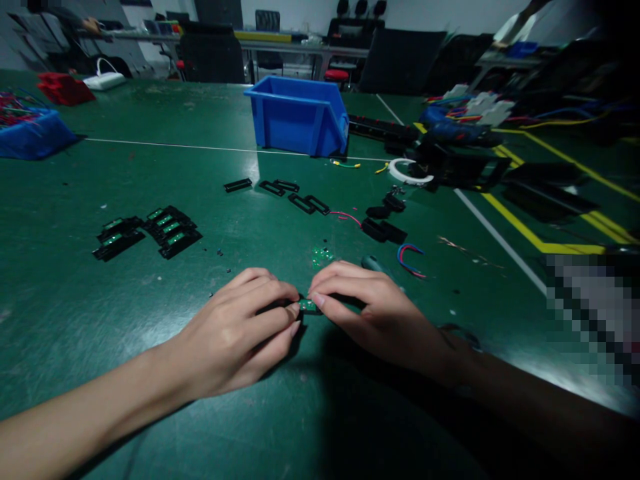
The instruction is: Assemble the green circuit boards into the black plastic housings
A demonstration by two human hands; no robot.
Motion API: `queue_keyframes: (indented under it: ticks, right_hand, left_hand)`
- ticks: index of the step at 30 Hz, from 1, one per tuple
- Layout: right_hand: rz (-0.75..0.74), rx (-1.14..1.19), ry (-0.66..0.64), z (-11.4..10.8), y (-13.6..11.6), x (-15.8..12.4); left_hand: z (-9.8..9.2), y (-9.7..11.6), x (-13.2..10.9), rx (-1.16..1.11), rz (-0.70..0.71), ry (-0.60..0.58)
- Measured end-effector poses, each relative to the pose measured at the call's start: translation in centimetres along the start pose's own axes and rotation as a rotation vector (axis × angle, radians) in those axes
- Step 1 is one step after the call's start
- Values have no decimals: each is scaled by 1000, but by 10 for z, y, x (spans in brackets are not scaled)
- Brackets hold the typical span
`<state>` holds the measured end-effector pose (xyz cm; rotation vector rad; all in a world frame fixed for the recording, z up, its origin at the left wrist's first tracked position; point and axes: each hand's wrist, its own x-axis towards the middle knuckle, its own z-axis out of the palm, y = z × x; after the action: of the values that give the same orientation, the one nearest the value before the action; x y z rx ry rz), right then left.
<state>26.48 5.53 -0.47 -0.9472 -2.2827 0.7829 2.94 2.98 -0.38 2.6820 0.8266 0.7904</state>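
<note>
Head view, looking down on table [75,320], green mat surface.

Shows left hand [240,333] and right hand [370,310] brought together at near centre, palms down, fingertips meeting. Pinched between them: part [309,306], small, green board set in a black housing. Left fingers clamped on its left end, right fingers on its right end. Most of the housing hidden under the fingers. Resting on the mat or held just above it: cannot tell. Both forearms low over the table, entering from the bottom corners.

Just beyond the fingertips: green specks [323,255] on the mat. To the right of these, looped wire [410,259], red and blue, lying free.

Farther out, well apart from the hands:
- black housings [384,230], clustered, with thin red wire [347,217] just beside.
- black frames [295,195], flat, in a loose row.
- black pieces [150,233] with green inserts, laid side by side in two groups, left of centre.

At the back: blue bin [300,123], upright, centre. White ring [407,175] to its right. Blue tray [30,133] with coloured wires at the left edge, red box [64,88] and white power strip [104,80] behind it.

Right side: dark clutter of black parts and cables, too dim to sort.
</note>
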Motion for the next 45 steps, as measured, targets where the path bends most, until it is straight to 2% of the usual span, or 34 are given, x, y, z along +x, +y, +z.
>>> queue_keyframes:
  ticks: [15, 22, 37, 41, 45]
  right_hand:
    - [-3, -4, 31, 2, 2, 0]
    - [-59, 0, 28, 2, 1, 0]
    - [-115, -66, 83, 8, -1, -7]
    - [-132, -99, 120, 12, -2, -10]
    - [-124, -124, 167, 16, -9, -13]
  left_hand:
    - [0, 0, -1, 12, 14, -3]
    - [-2, 1, -2, 33, 37, -15]
    - [-4, -1, -5, 147, 157, -2]
    - [-7, 4, -8, 179, 186, -16]
    - [-9, 16, -10, 222, 151, -10]
